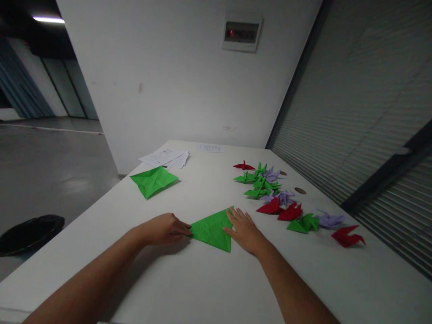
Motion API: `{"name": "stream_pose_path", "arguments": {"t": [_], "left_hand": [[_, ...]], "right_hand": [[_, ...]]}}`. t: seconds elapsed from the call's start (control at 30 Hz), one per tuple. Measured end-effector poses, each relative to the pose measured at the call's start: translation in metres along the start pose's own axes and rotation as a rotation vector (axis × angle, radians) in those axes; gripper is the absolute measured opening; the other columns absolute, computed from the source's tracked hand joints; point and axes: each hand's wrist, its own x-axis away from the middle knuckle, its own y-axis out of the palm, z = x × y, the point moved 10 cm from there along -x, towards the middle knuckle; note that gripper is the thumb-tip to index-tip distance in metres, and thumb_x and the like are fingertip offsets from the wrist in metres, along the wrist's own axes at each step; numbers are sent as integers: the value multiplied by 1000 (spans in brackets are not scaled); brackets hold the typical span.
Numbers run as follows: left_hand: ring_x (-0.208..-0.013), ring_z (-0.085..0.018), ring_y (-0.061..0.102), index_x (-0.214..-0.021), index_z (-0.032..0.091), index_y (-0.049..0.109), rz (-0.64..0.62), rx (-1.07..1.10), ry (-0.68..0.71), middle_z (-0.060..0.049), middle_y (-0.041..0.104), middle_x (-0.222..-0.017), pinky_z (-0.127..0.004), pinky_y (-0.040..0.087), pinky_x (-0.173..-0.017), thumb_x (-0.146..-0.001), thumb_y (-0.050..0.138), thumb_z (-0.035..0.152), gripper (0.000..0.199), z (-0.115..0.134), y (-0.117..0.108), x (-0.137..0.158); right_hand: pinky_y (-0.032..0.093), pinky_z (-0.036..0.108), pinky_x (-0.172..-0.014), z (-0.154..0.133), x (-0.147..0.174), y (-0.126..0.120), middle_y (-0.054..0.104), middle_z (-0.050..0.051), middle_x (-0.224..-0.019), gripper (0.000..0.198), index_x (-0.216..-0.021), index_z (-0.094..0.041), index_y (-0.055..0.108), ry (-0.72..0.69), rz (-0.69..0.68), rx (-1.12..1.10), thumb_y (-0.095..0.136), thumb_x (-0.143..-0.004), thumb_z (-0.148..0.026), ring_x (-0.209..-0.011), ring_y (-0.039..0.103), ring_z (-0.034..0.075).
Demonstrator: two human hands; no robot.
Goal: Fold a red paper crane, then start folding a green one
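A green sheet of origami paper (212,228), folded into a triangle, lies on the white table in front of me. My left hand (168,229) pinches its left corner with fingers closed. My right hand (245,229) rests on its right edge, fingers stretched out and lying flat. Farther off to the left is a second green paper sheet (154,181), creased and spread out. Nearest to my right hand among the folded cranes is a red paper crane (271,207).
Several green, red and purple paper cranes (261,186) line the table's right side, near a round hole (300,191). White printed papers (165,157) lie at the back left. A black-lined bin (30,234) stands left of the table (189,288). Blinds (364,112) border the right.
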Motion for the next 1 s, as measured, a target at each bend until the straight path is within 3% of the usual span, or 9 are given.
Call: {"name": "stream_pose_path", "arguments": {"t": [0.3,0.43,0.6,0.73,0.8,1.0], "left_hand": [[-95,-23,78,-116,28,78,65,26,-5,-7,82,-107,-29,56,-84,-102,59,32,24,-6,-6,3],[-88,-22,76,-111,24,77,127,-105,-44,-8,81,-99,-29,55,-81,-103,56,32,23,-7,-8,-2],[-112,-25,72,-123,21,73,219,-184,-81,-12,76,-123,-36,56,-100,-102,59,33,28,-4,-2,-17],[-134,-34,60,-141,19,63,171,-203,-92,-19,60,-148,-45,51,-111,-90,75,49,60,4,14,-28],[-134,-37,60,-144,20,61,140,-240,-91,-20,59,-149,-48,52,-110,-86,79,47,67,8,21,-32],[-122,-36,67,-133,20,67,137,-307,-49,-19,68,-135,-48,55,-104,-89,75,39,49,23,27,-39]], "right_hand": [[15,56,-129,14,-1,0,24,11,-172,77,-164,-15,34,44,2,3,39,-103,-62,-160,18,37],[16,55,-129,11,0,-1,23,12,-172,78,-164,-13,33,37,2,7,38,-103,-61,-160,19,37],[17,54,-129,-1,1,-1,24,14,-172,78,-163,-10,35,6,3,1,38,-103,-60,-160,21,36],[17,55,-129,-11,2,-1,26,14,-171,77,-163,-13,35,-25,23,-25,39,-103,-61,-159,22,36],[17,55,-129,-14,3,0,26,14,-171,76,-163,-14,36,-37,20,-36,40,-103,-61,-159,22,35],[16,54,-129,-14,2,3,28,15,-171,77,-162,-15,37,-52,33,-61,40,-103,-64,-160,21,34]]}}
